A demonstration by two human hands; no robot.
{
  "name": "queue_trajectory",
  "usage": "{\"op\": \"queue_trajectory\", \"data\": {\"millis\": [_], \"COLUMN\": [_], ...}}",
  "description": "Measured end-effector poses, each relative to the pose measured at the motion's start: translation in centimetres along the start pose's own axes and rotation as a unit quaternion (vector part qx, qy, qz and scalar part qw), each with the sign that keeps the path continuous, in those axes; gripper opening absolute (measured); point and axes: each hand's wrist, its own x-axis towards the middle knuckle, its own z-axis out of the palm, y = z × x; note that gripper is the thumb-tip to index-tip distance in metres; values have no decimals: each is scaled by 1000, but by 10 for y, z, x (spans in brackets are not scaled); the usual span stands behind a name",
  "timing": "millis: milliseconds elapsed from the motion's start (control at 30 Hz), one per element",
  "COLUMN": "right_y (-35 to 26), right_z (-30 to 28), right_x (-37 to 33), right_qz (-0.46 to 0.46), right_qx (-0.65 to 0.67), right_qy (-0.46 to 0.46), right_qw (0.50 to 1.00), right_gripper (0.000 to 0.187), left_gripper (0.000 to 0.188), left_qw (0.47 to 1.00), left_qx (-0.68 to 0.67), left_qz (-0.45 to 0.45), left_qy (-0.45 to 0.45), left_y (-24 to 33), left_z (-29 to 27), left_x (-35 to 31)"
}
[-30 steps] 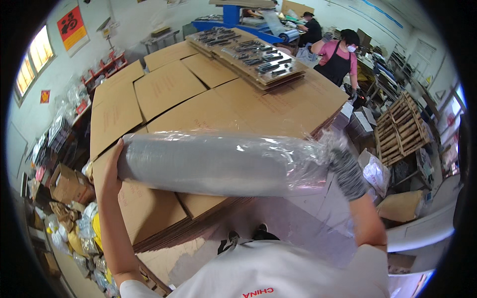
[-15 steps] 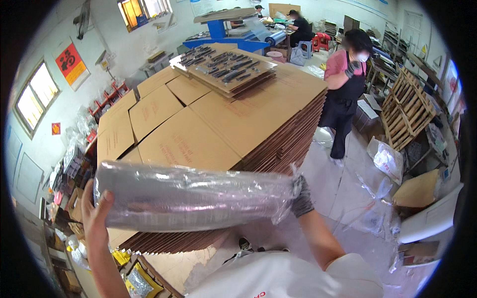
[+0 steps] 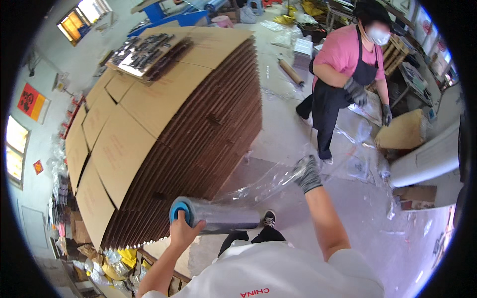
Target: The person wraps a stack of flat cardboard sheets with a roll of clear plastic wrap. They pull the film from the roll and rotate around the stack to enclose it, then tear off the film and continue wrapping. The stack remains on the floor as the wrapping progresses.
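Observation:
A roll of clear stretch film (image 3: 228,218) is low in front of my body, beside the cardboard stack. My bare left hand (image 3: 183,232) grips its near end, with fingers at the blue-rimmed core (image 3: 180,211). Out to the right, my right hand (image 3: 307,175), in a grey striped knit glove, is closed on the film's loose end. Between roll and glove a thin sheet of clear film (image 3: 266,185) stretches, bunched and wrinkled. The roll's far end points toward my shoe (image 3: 269,218).
A tall stack of flat cardboard (image 3: 198,124) fills the left, topped by boards with dark parts (image 3: 144,54). A masked person in a black apron (image 3: 343,84) stands ahead right. Loose plastic (image 3: 357,159), a cardboard tube (image 3: 290,72) and a white roll (image 3: 427,159) lie around.
The film roll has come down and turned its core end toward me. My right hand has moved away from it, drawing out film. The view has swung right; the other person is nearer.

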Motion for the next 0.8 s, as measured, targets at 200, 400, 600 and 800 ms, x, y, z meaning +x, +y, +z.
{"op": "queue_trajectory", "data": {"millis": [200,400,600,800], "right_y": [46,106,126,102], "right_z": [87,180,264,332], "right_x": [-107,-181,-308,-433], "right_qz": [-108,-135,-614,-732], "right_qx": [-74,-244,-679,-628], "right_qy": [49,-123,-180,-129], "right_qw": [990,952,360,230], "right_gripper": [20,23,30,25], "left_gripper": [83,79,105,114], "left_qw": [978,861,737,730], "left_qx": [-183,-481,-635,-623], "left_qz": [-69,-48,-82,-153], "left_qy": [-79,-159,-219,-234], "left_y": [-96,-177,-199,-174], "left_z": [120,166,216,273], "left_x": [-25,-43,-32,22]}}
